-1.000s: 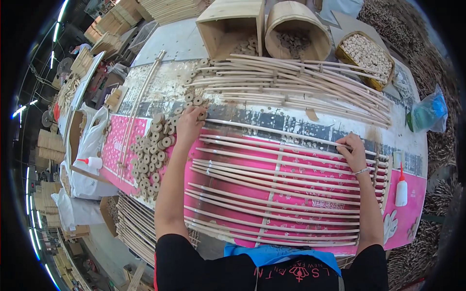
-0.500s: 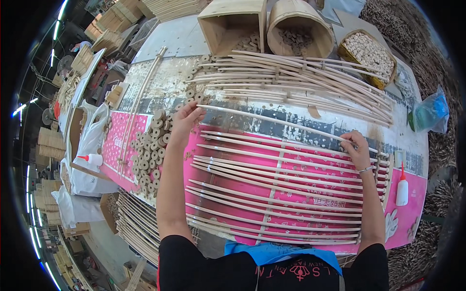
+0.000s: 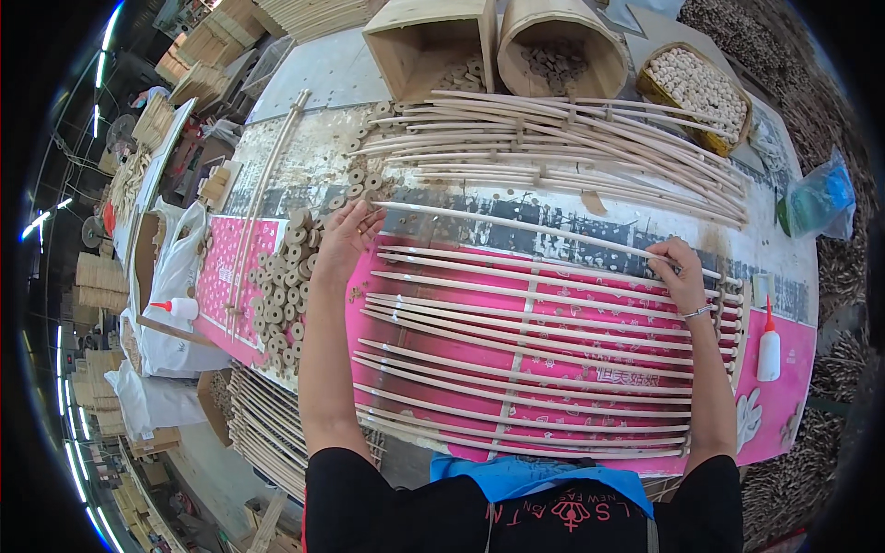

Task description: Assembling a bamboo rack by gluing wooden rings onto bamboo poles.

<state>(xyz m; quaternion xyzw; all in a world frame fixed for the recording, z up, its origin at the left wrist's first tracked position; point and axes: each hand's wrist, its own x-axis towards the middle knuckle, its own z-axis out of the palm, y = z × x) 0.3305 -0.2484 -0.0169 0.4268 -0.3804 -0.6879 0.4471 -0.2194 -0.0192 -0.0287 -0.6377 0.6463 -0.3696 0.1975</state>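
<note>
A long pale wooden rod [image 3: 516,224] lies across in front of me, its right part near the other rods' ends. My left hand [image 3: 348,238] is closed round its left tip, fingers partly hidden. Towards the other end, my right hand [image 3: 680,275] pinches the same rod between thumb and fingers. Nearer to me, several similar rods [image 3: 525,343] are spread side by side on a pink printed sheet [image 3: 442,350]. Their right ends meet an upright row of small wooden pieces [image 3: 740,323], partly behind my right forearm.
Wooden discs with holes [image 3: 281,276] are heaped at left. Behind lie loose rods [image 3: 553,138], a square wooden box [image 3: 429,51], a round wooden tub [image 3: 562,46] and a basket of pale beads [image 3: 696,97]. A red-tipped white glue bottle [image 3: 769,350] stands right; another bottle [image 3: 182,307] lies left.
My left hand has dropped slightly at the rod's tip. Both hands keep hold of the rod, which has hardly moved. The whole view has shifted a little.
</note>
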